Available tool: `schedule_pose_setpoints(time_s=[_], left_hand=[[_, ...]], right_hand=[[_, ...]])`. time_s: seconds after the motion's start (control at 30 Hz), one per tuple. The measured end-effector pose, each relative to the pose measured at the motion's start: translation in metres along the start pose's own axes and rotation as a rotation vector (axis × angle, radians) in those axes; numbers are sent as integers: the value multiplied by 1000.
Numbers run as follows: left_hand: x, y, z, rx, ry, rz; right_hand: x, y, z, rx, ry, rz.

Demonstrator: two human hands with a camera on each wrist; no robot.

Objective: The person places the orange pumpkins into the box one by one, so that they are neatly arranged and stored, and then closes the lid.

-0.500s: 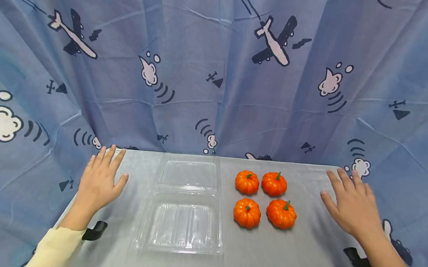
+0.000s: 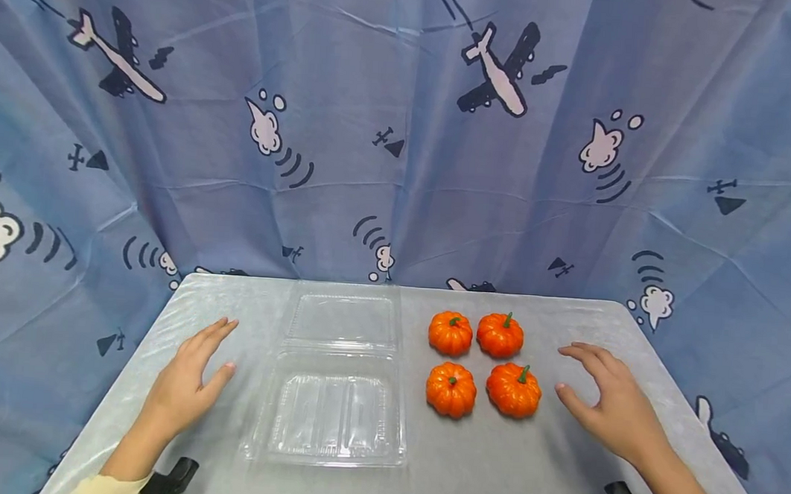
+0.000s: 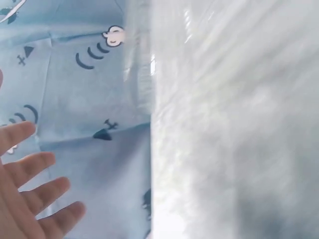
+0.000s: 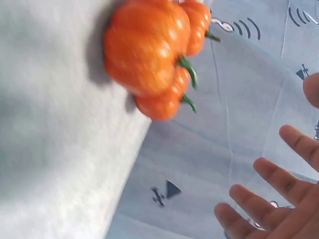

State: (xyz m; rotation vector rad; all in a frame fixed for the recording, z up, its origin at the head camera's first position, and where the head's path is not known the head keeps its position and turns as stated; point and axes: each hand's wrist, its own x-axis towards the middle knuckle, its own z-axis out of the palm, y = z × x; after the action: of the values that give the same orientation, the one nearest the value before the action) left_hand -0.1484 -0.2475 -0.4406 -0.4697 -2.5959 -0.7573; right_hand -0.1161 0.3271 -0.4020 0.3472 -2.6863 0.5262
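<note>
My left hand [image 2: 183, 389] hovers at the left of the table, thumb apart from the loosely straight fingers, holding nothing. To its right lies a clear plastic clamshell box [image 2: 332, 352] with its lid [image 2: 345, 319] laid back toward the curtain. Several small orange pumpkins with green stems sit in two rows right of the box. Nearest my right hand [image 2: 612, 404] is the front right pumpkin [image 2: 514, 391], which it does not touch. That hand is also bare, its fingers spread in the right wrist view, where a pumpkin [image 4: 147, 47] partly covers others.
A pale grey cover lies on the table [image 2: 471, 467]. Behind and beside it hangs a blue curtain [image 2: 344, 199] printed with planes and clouds. Black wrist straps [image 2: 171, 480] show below the hands.
Both hands have come inward and nearer the front, the right one closer to the pumpkins. The head view has shifted slightly. Box and pumpkins stay in place.
</note>
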Motion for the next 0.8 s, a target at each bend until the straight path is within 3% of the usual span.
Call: schedule_pose_setpoints(time_s=[0.3,0.5,0.8], left_hand=[[-20,3,27,-199,-21,-83],[-28,7,38,-317,-79,-149],[-39,6,48,-479,-152,-166]], right_hand=[[-13,-4,30,146,-104,62],[-15,-3,45,138,-145,88],[-11,-3,61,109,-150,56]])
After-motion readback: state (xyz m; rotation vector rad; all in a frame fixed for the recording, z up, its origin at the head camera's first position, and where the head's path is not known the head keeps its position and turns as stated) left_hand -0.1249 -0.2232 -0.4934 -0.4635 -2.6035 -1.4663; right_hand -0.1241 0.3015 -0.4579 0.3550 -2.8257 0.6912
